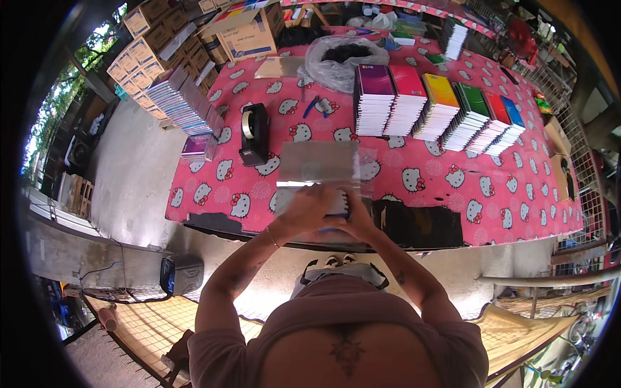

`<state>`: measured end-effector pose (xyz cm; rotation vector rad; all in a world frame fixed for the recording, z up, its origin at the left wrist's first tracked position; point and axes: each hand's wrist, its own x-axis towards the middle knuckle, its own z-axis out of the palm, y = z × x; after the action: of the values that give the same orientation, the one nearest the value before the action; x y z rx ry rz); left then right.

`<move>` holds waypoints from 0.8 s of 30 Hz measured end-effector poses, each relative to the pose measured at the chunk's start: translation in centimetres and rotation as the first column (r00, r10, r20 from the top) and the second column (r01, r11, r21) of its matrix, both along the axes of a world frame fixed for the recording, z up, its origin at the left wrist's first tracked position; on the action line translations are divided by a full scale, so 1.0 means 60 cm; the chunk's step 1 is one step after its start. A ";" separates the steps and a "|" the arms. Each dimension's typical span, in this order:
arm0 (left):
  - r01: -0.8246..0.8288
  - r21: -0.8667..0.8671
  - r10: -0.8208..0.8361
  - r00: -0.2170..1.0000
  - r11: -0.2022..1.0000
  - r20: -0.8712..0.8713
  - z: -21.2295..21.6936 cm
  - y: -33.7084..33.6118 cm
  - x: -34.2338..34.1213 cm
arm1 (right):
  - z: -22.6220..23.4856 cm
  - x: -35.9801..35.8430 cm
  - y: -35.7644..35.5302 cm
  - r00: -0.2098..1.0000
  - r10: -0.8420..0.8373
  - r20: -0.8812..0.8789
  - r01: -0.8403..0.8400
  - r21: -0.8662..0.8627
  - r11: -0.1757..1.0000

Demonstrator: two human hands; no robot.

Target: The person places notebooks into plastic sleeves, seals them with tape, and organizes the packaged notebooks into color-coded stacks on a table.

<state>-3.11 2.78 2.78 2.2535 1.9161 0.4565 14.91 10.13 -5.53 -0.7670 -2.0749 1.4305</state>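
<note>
Left hand (309,208) and right hand (354,216) both clenched on a small white pack (337,205) (clear wrap (318,163) above), near tape dispenser (253,132).

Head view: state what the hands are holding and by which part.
Both hands, left and right, grip a small stack of booklets at its near end, over a clear plastic sheet on the pink table.

Bright daylight, fisheye-bent edges, sharp.
</note>
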 end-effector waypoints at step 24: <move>-0.584 -0.506 0.768 0.405 0.635 0.496 -0.167 0.099 -0.017 | -0.052 0.097 0.123 0.988 -0.132 0.080 0.151 -0.663 0.733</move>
<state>-4.11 8.70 -7.24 0.7781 2.1695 0.9098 20.70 17.52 -8.66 -1.1904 -1.4371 2.1080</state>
